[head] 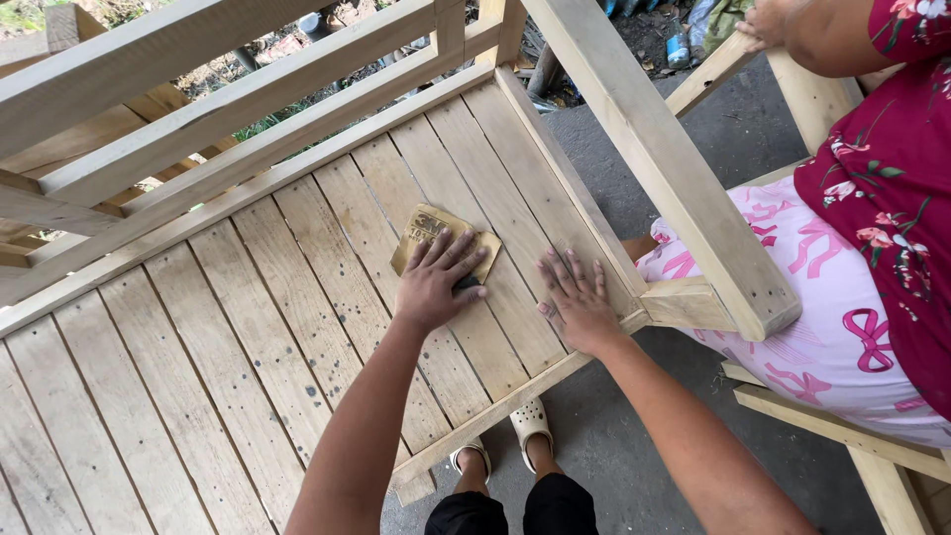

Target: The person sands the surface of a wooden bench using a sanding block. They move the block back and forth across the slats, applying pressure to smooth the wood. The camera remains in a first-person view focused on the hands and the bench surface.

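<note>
We note a tan, rectangular sheet of sandpaper (444, 240) at frame centre, lying on the slatted seat (248, 337) of an unpainted wooden bench; faded print marks its backing. The planks are pale, rough-grained and dotted with dark specks. The left hand (436, 282) lies palm down on the sheet, fingers spread and pressing flat. The right hand (577, 297) rests flat on the slats just beside it, fingers slightly splayed, holding nothing. At right, another person in floral clothing grips a rail (718, 64).
</note>
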Motion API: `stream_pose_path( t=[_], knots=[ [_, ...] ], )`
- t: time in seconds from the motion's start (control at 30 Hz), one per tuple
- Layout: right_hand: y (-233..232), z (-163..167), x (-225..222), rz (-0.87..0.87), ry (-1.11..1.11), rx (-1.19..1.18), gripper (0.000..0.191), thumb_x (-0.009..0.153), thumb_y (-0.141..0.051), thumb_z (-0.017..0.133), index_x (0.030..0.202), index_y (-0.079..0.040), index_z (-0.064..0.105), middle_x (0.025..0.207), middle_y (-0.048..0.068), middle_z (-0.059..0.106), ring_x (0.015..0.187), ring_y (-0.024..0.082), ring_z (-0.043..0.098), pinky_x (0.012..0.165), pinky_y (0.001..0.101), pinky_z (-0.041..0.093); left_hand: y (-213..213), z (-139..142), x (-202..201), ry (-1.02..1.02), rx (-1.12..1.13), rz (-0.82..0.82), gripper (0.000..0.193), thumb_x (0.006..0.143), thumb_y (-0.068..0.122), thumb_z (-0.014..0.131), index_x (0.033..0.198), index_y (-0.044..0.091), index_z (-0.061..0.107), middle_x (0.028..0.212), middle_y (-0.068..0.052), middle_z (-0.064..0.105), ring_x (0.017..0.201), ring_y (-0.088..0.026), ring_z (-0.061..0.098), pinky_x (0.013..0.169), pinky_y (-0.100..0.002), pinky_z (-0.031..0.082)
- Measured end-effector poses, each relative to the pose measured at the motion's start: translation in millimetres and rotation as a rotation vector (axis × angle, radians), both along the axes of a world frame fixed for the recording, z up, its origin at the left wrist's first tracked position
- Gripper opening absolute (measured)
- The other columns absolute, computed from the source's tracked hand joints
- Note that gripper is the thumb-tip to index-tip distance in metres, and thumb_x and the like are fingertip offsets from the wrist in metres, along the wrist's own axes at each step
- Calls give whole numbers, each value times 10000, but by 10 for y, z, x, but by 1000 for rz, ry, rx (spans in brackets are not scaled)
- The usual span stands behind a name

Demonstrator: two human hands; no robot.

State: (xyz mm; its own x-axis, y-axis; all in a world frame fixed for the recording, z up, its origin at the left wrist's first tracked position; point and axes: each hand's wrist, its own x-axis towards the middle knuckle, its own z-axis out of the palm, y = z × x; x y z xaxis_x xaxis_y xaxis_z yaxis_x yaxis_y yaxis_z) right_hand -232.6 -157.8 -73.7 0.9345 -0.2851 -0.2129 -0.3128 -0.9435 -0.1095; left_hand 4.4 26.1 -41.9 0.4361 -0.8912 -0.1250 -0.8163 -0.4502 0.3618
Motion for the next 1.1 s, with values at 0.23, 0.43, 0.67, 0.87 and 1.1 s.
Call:
stream_pose_path(
  t=[0.23,0.43,0.67,0.87,1.1],
  knots=[
    [36,96,101,25,-9,-14,717,1039,-496,312,1647,-224,48,1723,14,-31,1576,261,-42,1225,578,-72,-249,100,-286,-142,-12,248,486,1046,558,354,1506,438,455,1655,181,319,1546,-207,242,1277,-439,81],
    [115,180,158,44,-203,91,722,988,-479,401,1611,-197,172,1697,13,72,1555,265,21,1211,569,-27,209,187,-1138,20,129,55,531,1017,569,364,1525,416,396,1651,161,291,1563,-199,204,1270,-555,57],
    [143,207,213,-19,-193,144,579,1053,-351,381,1616,-237,315,1709,-36,230,1588,250,135,1266,543,27,45,97,-879,-108,203,418,445,1106,492,302,1532,390,381,1661,176,265,1570,-236,97,1252,-644,-1],
    [170,183,245,-14,-260,152,568,1061,-356,374,1606,-199,344,1694,-8,258,1572,278,165,1253,553,55,280,372,-1497,106,407,228,466,1060,470,318,1516,420,401,1634,213,265,1559,-189,107,1228,-701,-57],
    [166,144,276,-1,-236,158,528,1079,-355,345,1585,-207,383,1709,-26,270,1599,273,169,1285,526,57,94,326,-1083,21,290,438,505,1082,510,271,1576,439,352,1630,109,300,1553,-260,124,1197,-683,4]
  ],
)
